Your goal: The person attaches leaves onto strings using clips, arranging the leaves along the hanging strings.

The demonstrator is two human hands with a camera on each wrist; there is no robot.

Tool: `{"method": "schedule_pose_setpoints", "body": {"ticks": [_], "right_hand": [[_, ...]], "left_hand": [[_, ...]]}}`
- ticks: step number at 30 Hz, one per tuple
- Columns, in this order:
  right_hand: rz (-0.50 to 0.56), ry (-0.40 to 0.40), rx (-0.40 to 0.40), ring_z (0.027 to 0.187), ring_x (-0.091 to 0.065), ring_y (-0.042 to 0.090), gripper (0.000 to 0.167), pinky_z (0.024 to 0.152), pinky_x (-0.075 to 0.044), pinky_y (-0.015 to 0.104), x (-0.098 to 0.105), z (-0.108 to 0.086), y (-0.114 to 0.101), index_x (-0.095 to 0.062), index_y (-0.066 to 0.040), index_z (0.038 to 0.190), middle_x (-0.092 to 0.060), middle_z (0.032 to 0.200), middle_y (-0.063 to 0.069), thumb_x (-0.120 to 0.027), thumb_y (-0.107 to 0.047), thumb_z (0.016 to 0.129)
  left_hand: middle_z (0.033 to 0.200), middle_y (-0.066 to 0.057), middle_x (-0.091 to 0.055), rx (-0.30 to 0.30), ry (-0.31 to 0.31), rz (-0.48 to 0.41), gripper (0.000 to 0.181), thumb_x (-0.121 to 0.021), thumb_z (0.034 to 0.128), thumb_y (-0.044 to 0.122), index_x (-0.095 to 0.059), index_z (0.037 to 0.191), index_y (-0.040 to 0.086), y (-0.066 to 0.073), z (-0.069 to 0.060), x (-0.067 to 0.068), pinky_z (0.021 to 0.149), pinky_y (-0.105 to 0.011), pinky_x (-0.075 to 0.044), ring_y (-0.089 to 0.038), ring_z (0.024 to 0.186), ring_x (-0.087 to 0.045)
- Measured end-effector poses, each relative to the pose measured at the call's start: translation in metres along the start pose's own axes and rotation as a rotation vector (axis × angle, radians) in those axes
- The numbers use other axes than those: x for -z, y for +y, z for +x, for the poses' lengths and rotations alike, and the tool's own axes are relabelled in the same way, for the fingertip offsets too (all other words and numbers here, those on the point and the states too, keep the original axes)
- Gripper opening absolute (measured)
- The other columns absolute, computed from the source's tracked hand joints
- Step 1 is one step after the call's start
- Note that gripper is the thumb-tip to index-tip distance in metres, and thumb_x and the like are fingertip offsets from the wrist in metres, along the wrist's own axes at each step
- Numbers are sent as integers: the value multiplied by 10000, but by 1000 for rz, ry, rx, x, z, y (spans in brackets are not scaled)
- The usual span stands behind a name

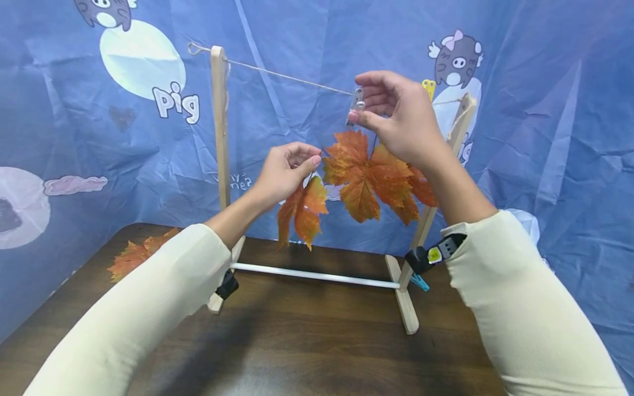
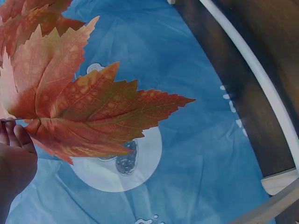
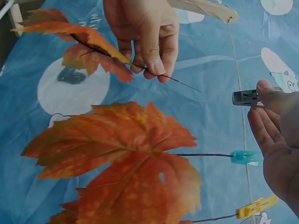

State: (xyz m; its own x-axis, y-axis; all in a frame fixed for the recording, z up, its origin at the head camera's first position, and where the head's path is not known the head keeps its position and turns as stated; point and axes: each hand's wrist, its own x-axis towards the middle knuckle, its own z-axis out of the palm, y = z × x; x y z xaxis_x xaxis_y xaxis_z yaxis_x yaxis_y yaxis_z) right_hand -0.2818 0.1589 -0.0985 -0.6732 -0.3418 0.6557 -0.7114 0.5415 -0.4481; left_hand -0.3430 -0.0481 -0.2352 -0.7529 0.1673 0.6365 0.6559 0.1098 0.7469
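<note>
My left hand pinches the thin stem of an orange maple leaf, which hangs below the fingers. In the right wrist view that stem's free tip points toward the string. My right hand holds a grey clothespin between thumb and fingers, at the string. Beside it, another orange leaf hangs by its stem from a teal clothespin, and a yellow clothespin grips a further stem. The left wrist view shows the held leaf close up, with the left hand at its base.
A wooden frame carries the string between its left post and right post, with a white rod low between them. Another leaf lies at the table's left. A blue clothespin is by the right foot. Behind hangs a blue printed cloth.
</note>
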Motion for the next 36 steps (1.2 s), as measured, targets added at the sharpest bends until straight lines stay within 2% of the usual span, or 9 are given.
{"method": "schedule_pose_setpoints", "body": {"ticks": [5,8,17,23,29,36], "right_hand": [[-35,34,10,1021,-679,154,410,937,-534,252,3,12,-8,-657,-40,1313,-676,1140,92,-763,-119,926],[-81,54,20,1041,-677,151,402,946,-527,240,6,18,-13,-653,-42,1323,-672,1151,90,-743,-125,941],[-190,98,-14,1065,-703,109,402,930,-529,213,8,40,-23,-679,-58,1308,-730,1191,78,-747,-189,934],[-197,101,-57,1043,-712,98,374,905,-541,214,4,47,-24,-689,-61,1302,-739,1190,77,-727,-179,949],[-191,127,-51,966,-733,117,302,854,-556,209,-2,52,-22,-723,-31,1231,-756,1136,111,-732,-135,948],[-265,131,-54,986,-725,93,287,863,-542,183,-4,49,-21,-709,-42,1259,-756,1150,74,-670,-144,994]], "left_hand": [[1090,-255,-716,-8,2,-27,241,-668,1008,113,-702,1168,-64,5,7,-1,715,-248,-484,-364,948,-689],[1103,-257,-713,-15,9,-39,235,-661,1010,106,-700,1171,-61,11,12,-2,720,-241,-491,-381,974,-686],[1085,-161,-717,-41,52,-54,246,-654,1016,120,-697,1179,-59,31,27,-2,728,-249,-474,-259,925,-673],[1118,-170,-709,-9,51,-65,262,-658,1017,151,-699,1199,-33,38,32,-2,737,-264,-469,-179,905,-658],[1130,-193,-710,2,53,-63,253,-665,1013,151,-706,1194,-22,41,34,-6,716,-262,-471,-174,914,-666],[1130,-193,-708,-5,57,-63,262,-659,1016,152,-700,1201,-29,41,34,-7,702,-264,-458,-202,909,-656]]}}
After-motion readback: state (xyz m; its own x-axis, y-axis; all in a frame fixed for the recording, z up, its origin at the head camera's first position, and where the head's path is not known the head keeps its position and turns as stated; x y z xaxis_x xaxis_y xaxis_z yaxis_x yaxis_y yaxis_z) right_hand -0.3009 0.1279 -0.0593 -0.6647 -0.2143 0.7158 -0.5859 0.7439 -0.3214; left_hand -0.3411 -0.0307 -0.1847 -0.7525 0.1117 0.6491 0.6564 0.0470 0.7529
